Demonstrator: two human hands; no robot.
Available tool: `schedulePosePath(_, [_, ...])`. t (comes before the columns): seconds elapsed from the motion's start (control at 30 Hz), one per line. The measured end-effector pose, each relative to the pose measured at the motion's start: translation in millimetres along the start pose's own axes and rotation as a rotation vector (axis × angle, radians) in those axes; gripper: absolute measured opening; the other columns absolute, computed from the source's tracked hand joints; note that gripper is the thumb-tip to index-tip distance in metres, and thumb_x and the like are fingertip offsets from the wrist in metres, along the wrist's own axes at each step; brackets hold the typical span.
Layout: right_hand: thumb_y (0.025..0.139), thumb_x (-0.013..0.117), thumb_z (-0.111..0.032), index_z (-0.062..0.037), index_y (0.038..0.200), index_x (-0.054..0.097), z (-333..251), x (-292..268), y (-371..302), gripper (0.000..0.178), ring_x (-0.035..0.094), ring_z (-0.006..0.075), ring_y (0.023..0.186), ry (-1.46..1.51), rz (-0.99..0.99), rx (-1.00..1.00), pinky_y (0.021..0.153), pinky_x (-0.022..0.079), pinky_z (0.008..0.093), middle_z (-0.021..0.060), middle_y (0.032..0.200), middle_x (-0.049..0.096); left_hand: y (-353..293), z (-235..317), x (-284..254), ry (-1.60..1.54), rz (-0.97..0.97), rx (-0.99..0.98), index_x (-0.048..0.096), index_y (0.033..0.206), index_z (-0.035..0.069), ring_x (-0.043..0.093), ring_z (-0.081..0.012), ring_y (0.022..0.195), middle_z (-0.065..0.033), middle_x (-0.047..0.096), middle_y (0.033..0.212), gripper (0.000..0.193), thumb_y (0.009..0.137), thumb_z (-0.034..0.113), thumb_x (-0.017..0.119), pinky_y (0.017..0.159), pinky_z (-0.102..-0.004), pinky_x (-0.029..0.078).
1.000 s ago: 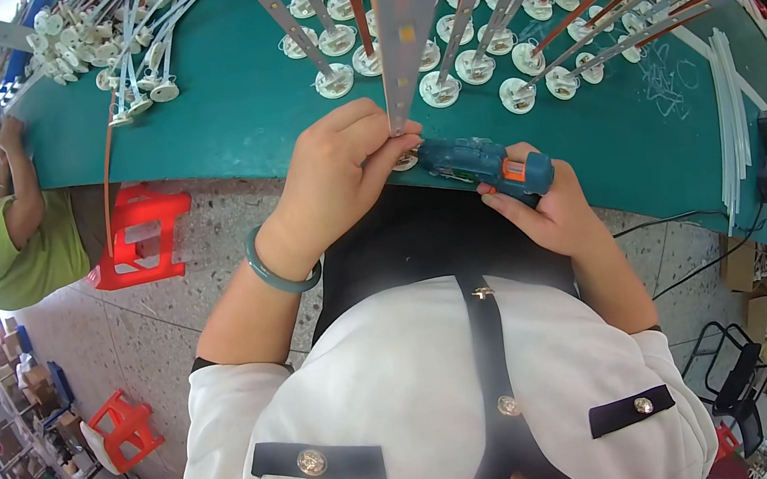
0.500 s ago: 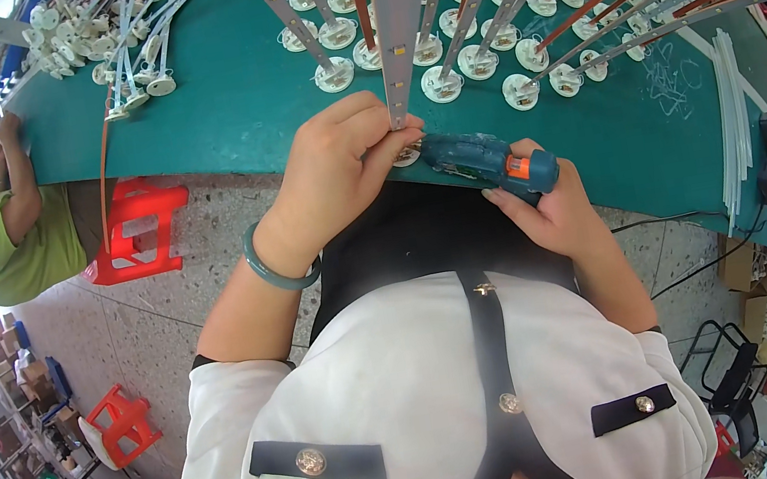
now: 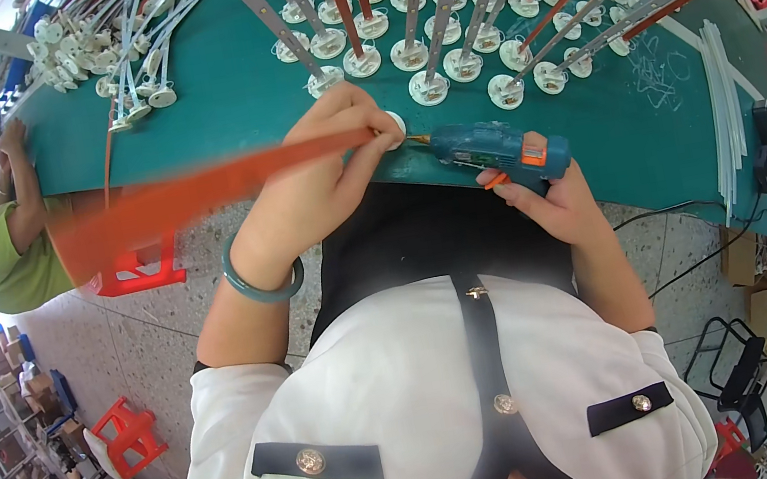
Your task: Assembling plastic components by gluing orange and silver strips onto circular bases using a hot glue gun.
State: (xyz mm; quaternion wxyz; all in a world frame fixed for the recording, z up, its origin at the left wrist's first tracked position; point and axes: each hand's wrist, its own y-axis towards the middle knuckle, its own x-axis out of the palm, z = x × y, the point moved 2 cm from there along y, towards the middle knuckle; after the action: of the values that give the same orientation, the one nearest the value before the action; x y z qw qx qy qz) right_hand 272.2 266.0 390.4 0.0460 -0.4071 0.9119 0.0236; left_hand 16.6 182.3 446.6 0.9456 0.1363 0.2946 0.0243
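Observation:
My left hand (image 3: 319, 184), fingers pinched, grips the lower end of an LED strip (image 3: 221, 180). The strip leans over to the left, its orange-brown back showing and its far end blurred. By my fingertips, part of a white round base (image 3: 397, 122) shows; the rest is hidden behind my hand. My right hand (image 3: 561, 210) is wrapped round the handle of a dark teal glue gun (image 3: 490, 146) with an orange trigger. The gun's nozzle points left, close to my left fingertips and the base, over the table's near edge.
Rows of upright LED strips on white round bases (image 3: 429, 87) stand on the green table (image 3: 217, 95). A heap of white bases with strips (image 3: 63, 54) lies far left. Clear sticks (image 3: 722, 122) lie at the right. Another person (image 3: 9, 246) sits left near a red stool (image 3: 145, 266).
The strip in my left hand has swung from upright down to the left, turning its orange-brown back into view. The glue gun has shifted slightly right, and its nozzle now shows.

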Motion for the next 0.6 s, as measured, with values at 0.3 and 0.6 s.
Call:
schedulePosePath(0.3, [0.084, 0.074, -0.008, -0.0015, 0.1, 0.061, 0, 7, 2, 0.022, 0.069, 0.018, 0.083, -0.194, -0.014, -0.062, 0.074, 0.052, 0.0289, 0.0077, 0.091, 0.07, 7, -5, 11, 0.012, 0.126, -0.03, 0.066, 0.107, 0.0, 0.065, -0.0298, 0.077, -0.014, 0.064, 0.087, 0.022, 0.087, -0.005, 0.061, 0.068, -0.0349, 0.052])
schedulePosePath(0.6, [0.086, 0.072, -0.005, 0.0002, 0.097, 0.062, -3, 9, 14, 0.016, 0.062, 0.0145, 0.079, -0.328, -0.06, -0.034, 0.072, 0.048, 0.027, 0.0071, 0.089, 0.065, -1, -9, 13, 0.102, 0.172, 0.022, 0.069, 0.108, 0.003, 0.065, -0.03, 0.075, -0.0128, 0.064, 0.088, 0.024, 0.086, -0.005, 0.064, 0.066, -0.0352, 0.052])
